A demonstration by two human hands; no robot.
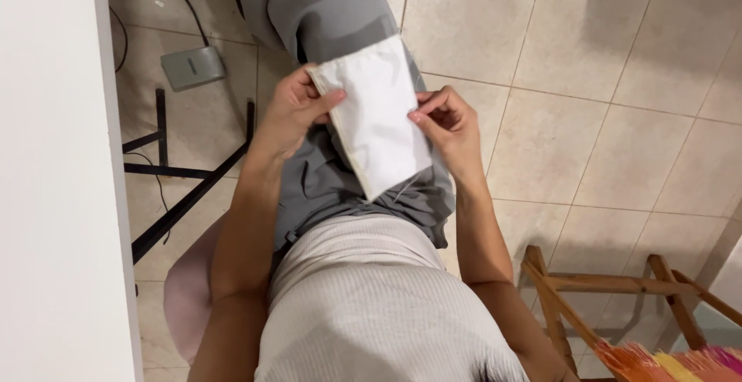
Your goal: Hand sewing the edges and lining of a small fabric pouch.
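I sit on a pale pink stool (185, 297) and look down at my lap. A folded white cloth (379, 115) with a cream seam along one edge lies between my hands, over my grey trousers (340, 189). My left hand (292, 111) grips the cloth's upper left corner, thumb on top. My right hand (448, 127) pinches the right edge with its fingertips. The cloth is flat and tilted, its lower corner pointing toward my waist.
A white tabletop (54, 196) fills the left side, with black metal legs (185, 189) under it. A grey box (192, 66) with black cables lies on the tiled floor (587, 119). A wooden frame (603, 289) with striped colourful fabric (672, 363) stands at the lower right.
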